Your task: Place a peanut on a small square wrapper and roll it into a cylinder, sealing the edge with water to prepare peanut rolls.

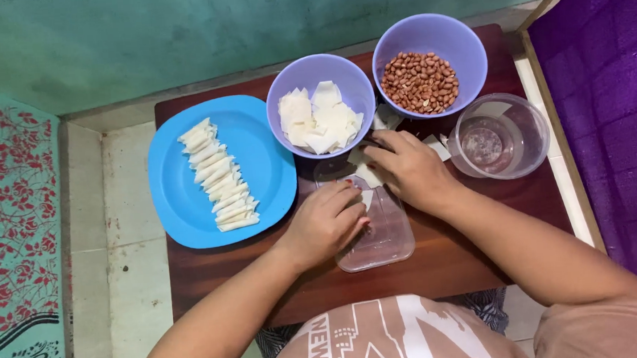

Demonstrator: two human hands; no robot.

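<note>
Both hands' grips closed on a white wrapper [367, 173]: left hand [330, 225] pressing, right hand [410, 170] pinching, over the clear board [383, 234] at mid-bench [439, 267], apparently mid-fold; rolling tight seemed next, beside the blue plate [182, 208] at left.

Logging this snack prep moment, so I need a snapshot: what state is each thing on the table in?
Blue plate: holds a row of rolled white wrappers.
Left purple bowl: partly filled with flat wrapper squares.
Right purple bowl: holds peanuts.
Clear container: upright, uncovered.
Clear lid: lying flat under both hands.
Left hand, right hand: pressing a wrapper.
</note>
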